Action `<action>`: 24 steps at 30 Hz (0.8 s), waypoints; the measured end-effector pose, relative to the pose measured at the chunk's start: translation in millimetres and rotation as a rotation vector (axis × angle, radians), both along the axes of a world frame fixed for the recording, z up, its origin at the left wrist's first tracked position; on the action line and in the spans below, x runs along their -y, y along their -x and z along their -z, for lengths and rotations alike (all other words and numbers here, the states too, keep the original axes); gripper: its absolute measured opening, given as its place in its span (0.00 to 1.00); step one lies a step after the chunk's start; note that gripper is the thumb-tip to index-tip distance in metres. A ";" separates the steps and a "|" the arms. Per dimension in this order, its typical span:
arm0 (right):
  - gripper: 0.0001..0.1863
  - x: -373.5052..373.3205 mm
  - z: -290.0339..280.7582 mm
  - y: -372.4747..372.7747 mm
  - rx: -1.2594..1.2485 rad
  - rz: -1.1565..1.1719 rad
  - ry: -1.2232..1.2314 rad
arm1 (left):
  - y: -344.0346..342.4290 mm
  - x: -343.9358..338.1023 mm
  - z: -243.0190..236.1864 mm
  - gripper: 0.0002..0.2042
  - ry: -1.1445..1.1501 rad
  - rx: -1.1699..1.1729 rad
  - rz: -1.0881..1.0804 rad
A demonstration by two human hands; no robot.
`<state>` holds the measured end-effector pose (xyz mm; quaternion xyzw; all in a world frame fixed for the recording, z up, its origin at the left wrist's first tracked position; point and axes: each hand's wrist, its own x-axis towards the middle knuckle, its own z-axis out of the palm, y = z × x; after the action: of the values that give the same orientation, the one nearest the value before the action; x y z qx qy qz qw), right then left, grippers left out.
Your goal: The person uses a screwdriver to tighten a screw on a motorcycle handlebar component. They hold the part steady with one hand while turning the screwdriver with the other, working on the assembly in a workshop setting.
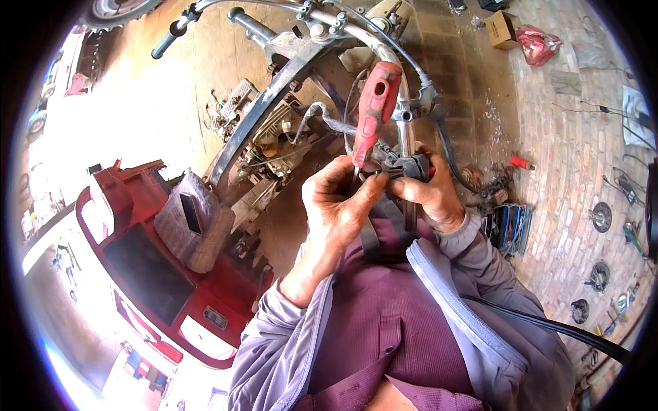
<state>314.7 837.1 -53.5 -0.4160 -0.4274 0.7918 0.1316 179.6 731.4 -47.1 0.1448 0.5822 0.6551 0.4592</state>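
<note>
My left hand [332,209] is closed around the lower end of a red-handled screwdriver [377,109], whose handle stands up above the fingers. Its thumb and fingertips also meet the near side of a black handlebar switch housing [406,166]. On the other side, my right hand [435,195] grips that housing, its thumb pressed on the front. The housing sits at the end of the motorcycle handlebar [373,42], close to my chest. What the fingertips pinch between them is too small to tell.
A bare motorcycle frame [264,103] stretches ahead, with an engine [274,140] beside it. At left is a red tool cart [212,301] with a phone [190,213] lying on wrapped material. A cardboard box [501,31] and red plastic bag [538,45] lie by the brick wall [562,157].
</note>
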 end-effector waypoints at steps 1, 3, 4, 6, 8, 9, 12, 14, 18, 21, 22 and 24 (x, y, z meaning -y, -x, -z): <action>0.19 0.8 -0.1 0.3 0.003 -0.002 0.003 | -0.4 0.9 1.3 0.08 0.003 0.003 -0.002; 0.21 1.9 -0.4 1.1 0.002 0.031 -0.013 | -1.3 1.1 4.0 0.07 -0.013 -0.039 -0.006; 0.21 1.9 0.8 0.7 0.005 0.029 -0.012 | -1.6 0.8 5.5 0.07 -0.012 -0.037 -0.008; 0.23 0.2 3.7 -0.9 0.007 0.011 -0.030 | -2.4 -0.6 7.5 0.07 0.027 -0.081 -0.013; 0.23 -1.5 2.5 -1.1 0.006 0.001 -0.029 | -4.0 -0.9 6.9 0.07 0.001 -0.067 -0.023; 0.22 -2.0 2.7 -1.1 0.003 -0.005 -0.027 | -4.9 -0.8 7.4 0.07 -0.024 -0.053 -0.030; 0.22 -3.9 2.6 -1.2 -0.006 -0.036 -0.009 | -9.9 -1.6 7.7 0.07 -0.040 -0.020 -0.076; 0.22 -4.6 3.7 -2.3 -0.010 -0.051 -0.019 | -12.4 -0.8 7.0 0.07 -0.038 0.003 -0.094; 0.22 -5.7 5.1 -2.8 -0.013 -0.060 -0.035 | -16.0 -1.9 5.6 0.07 -0.066 0.009 -0.130; 0.22 -7.8 7.6 -3.1 -0.023 -0.083 -0.045 | -16.1 -2.1 5.1 0.07 -0.037 -0.009 -0.116; 0.22 -8.6 8.1 -3.2 -0.022 -0.085 -0.044 | -16.5 -2.6 5.2 0.07 -0.036 -0.008 -0.118; 0.21 -9.2 9.2 -3.8 -0.011 -0.090 -0.049 | -17.5 -3.0 5.4 0.07 -0.037 -0.021 -0.122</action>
<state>318.5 846.3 -62.7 -0.3883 -0.4642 0.7887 0.1082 197.2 734.4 -52.5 0.1246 0.5825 0.6910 0.4094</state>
